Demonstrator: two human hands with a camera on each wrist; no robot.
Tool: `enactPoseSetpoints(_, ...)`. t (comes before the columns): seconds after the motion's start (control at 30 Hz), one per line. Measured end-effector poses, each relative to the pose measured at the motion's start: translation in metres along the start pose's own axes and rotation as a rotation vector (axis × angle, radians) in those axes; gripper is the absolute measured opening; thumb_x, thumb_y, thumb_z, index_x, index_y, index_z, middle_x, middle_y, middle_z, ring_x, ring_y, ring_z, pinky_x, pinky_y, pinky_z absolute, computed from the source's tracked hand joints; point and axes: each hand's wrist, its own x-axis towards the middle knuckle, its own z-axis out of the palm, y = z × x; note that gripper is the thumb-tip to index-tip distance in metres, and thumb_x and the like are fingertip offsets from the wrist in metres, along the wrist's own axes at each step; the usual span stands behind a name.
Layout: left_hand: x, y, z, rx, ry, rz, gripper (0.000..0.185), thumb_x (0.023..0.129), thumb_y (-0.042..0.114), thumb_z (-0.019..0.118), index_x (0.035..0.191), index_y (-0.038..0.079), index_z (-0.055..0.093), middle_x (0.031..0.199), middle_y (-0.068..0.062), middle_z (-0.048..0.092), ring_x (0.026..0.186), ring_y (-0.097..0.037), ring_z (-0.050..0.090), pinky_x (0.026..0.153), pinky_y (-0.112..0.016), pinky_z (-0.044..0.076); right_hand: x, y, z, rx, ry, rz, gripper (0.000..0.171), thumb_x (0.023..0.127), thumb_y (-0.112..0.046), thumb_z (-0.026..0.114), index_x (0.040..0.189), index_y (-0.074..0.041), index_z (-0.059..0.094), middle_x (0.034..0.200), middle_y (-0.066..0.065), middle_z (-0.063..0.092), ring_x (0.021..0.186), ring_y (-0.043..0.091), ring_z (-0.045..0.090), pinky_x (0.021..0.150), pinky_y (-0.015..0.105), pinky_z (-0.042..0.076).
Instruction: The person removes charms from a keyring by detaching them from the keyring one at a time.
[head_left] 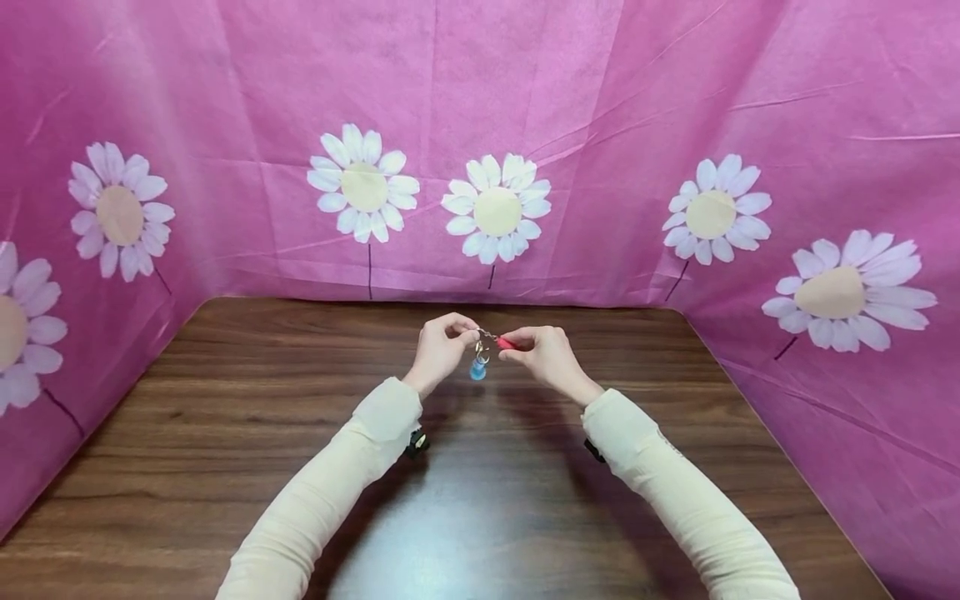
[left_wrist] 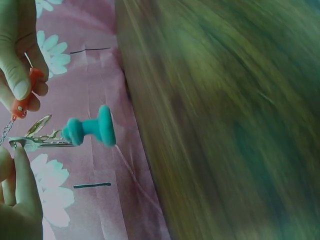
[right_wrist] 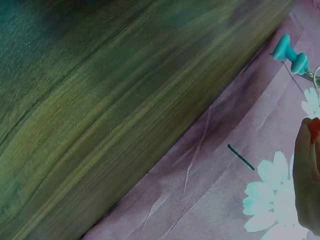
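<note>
Pinched between the fingertips of both hands, a small keychain hangs in the air above the far middle of the tabletop (head_left: 225, 400), close to its far edge. From the head view, the left hand (head_left: 441, 346) has its fingers curled in on the metal ring (head_left: 481, 345), while the right hand (head_left: 546, 352) nips a red piece (head_left: 506, 342) at the other end of a short chain; a blue charm (head_left: 477, 368) dangles below the ring, clear of the wood.

Seen from the left wrist, much more detail comes out: the charm (left_wrist: 91, 128) is teal and spool-shaped, clipped to the ring (left_wrist: 35, 141), which a left fingertip (left_wrist: 20, 165) presses, and the right fingers (left_wrist: 20, 85) wrap the red piece (left_wrist: 27, 97), its chain (left_wrist: 6, 131) running off the frame's edge.

The right wrist view shows only the charm (right_wrist: 291, 55) at the frame's upper right and a sliver of the red piece (right_wrist: 314, 129) against a fingertip (right_wrist: 305, 175); the ring is all but cut off there.

Pink cloth with white daisies (head_left: 497, 208) walls in the tabletop's far, left and right edges.
</note>
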Motion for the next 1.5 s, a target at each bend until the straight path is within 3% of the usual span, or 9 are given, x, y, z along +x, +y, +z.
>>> enactPoseSetpoints(0.27, -0.001, -0.002, 0.004, -0.18, 0.023, -0.105, 0.008, 0.08, 0.004, 0.066, 0.088, 0.002, 0.067, 0.071, -0.003, 0.063, 0.067, -0.007, 0.057, 0.062, -0.02, 0.043, 0.002, 0.001, 0.004, 0.102, -0.034, 0.01, 0.023, 0.071, -0.016, 0.078, 0.092, -0.008, 0.073, 0.084, 0.006, 0.072, 0.074, 0.01, 0.066, 0.064, 0.022, 0.051)
enactPoseSetpoints(0.4, 0.002, 0.0, 0.004, -0.305, 0.022, -0.163, 0.012, 0.082, 0.001, 0.063, 0.092, -0.002, 0.065, 0.07, 0.001, 0.059, 0.066, -0.004, 0.059, 0.069, -0.023, 0.05, 0.001, 0.007, 0.007, 0.103, -0.045, 0.03, 0.022, 0.071, -0.014, 0.078, 0.091, -0.008, 0.073, 0.082, 0.005, 0.072, 0.072, 0.009, 0.066, 0.063, 0.022, 0.051)
enactPoseSetpoints(0.57, 0.007, -0.002, -0.004, -0.468, 0.09, -0.204, 0.015, 0.083, -0.003, 0.061, 0.096, -0.008, 0.061, 0.07, 0.002, 0.056, 0.064, -0.004, 0.06, 0.077, -0.025, 0.054, 0.0, 0.017, 0.01, 0.111, -0.052, 0.084, 0.02, 0.071, -0.013, 0.078, 0.09, -0.009, 0.073, 0.082, 0.004, 0.072, 0.071, 0.007, 0.065, 0.062, 0.02, 0.05)
enactPoseSetpoints(0.7, 0.007, -0.006, -0.008, -0.455, 0.072, -0.231, 0.016, 0.082, -0.003, 0.062, 0.097, -0.007, 0.062, 0.069, 0.003, 0.057, 0.063, -0.003, 0.06, 0.073, -0.023, 0.054, 0.001, 0.021, 0.011, 0.137, -0.047, 0.116, 0.021, 0.072, -0.014, 0.077, 0.092, -0.009, 0.073, 0.085, 0.005, 0.072, 0.074, 0.01, 0.067, 0.065, 0.02, 0.052)
enactPoseSetpoints(0.9, 0.007, -0.011, -0.007, -0.45, 0.004, -0.229, 0.016, 0.082, -0.003, 0.061, 0.097, -0.008, 0.062, 0.072, 0.001, 0.058, 0.066, -0.004, 0.061, 0.08, -0.029, 0.053, 0.007, 0.034, 0.008, 0.092, -0.016, 0.146, 0.023, 0.074, -0.016, 0.076, 0.095, -0.008, 0.071, 0.086, 0.007, 0.072, 0.077, 0.016, 0.067, 0.066, 0.025, 0.052)
enactPoseSetpoints(1.23, 0.007, -0.014, -0.008, -0.404, -0.022, -0.225, 0.015, 0.082, -0.003, 0.061, 0.096, -0.008, 0.062, 0.072, 0.0, 0.058, 0.067, -0.006, 0.061, 0.077, -0.026, 0.054, 0.022, 0.071, 0.016, 0.118, -0.033, 0.216, 0.026, 0.074, -0.011, 0.075, 0.098, -0.002, 0.068, 0.089, 0.011, 0.071, 0.079, 0.018, 0.066, 0.069, 0.026, 0.051)
enactPoseSetpoints(1.5, 0.008, -0.012, -0.003, -0.405, -0.051, -0.204, 0.016, 0.083, -0.003, 0.061, 0.098, -0.009, 0.061, 0.073, -0.001, 0.057, 0.067, -0.006, 0.061, 0.077, -0.027, 0.054, 0.033, 0.086, 0.025, 0.068, -0.025, 0.242, 0.026, 0.073, -0.012, 0.076, 0.096, -0.003, 0.07, 0.088, 0.011, 0.071, 0.077, 0.016, 0.065, 0.071, 0.027, 0.05)
